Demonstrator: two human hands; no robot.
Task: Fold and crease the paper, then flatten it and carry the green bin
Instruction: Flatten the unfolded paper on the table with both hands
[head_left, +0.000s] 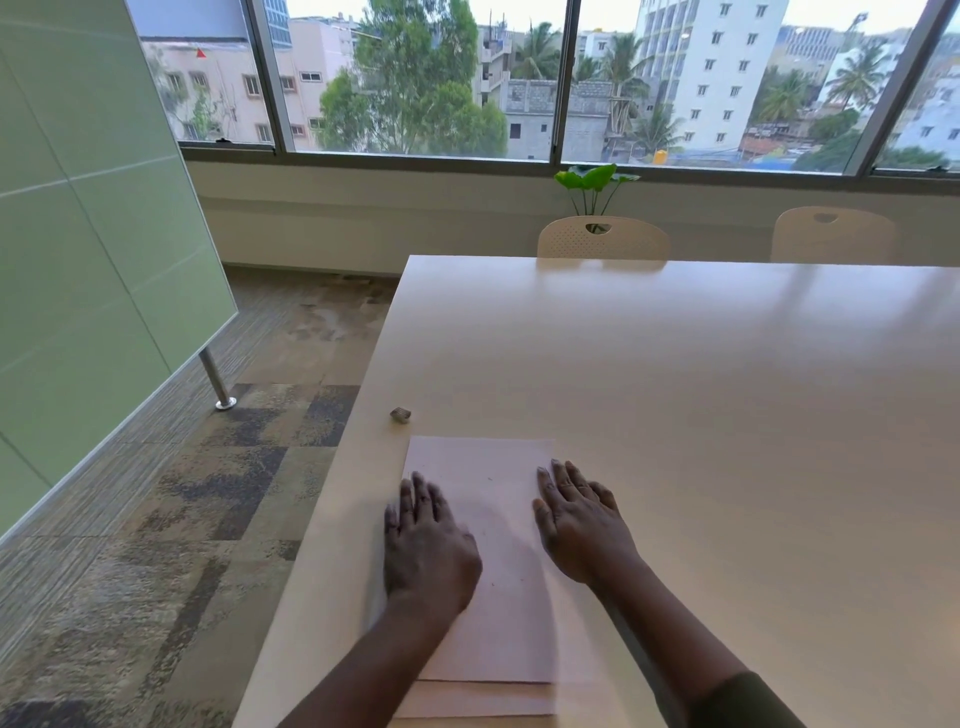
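Note:
A pale pink sheet of paper lies on the white table near its front left corner, its near end overlapping a second layer. My left hand rests flat on the paper's left edge, fingers straight. On the paper's right edge my right hand lies flat with fingers spread. No green bin is in view.
A small grey object sits on the table just beyond the paper. Two cream chairs stand at the far side, with a plant behind. A green glass board leans at the left over the carpet.

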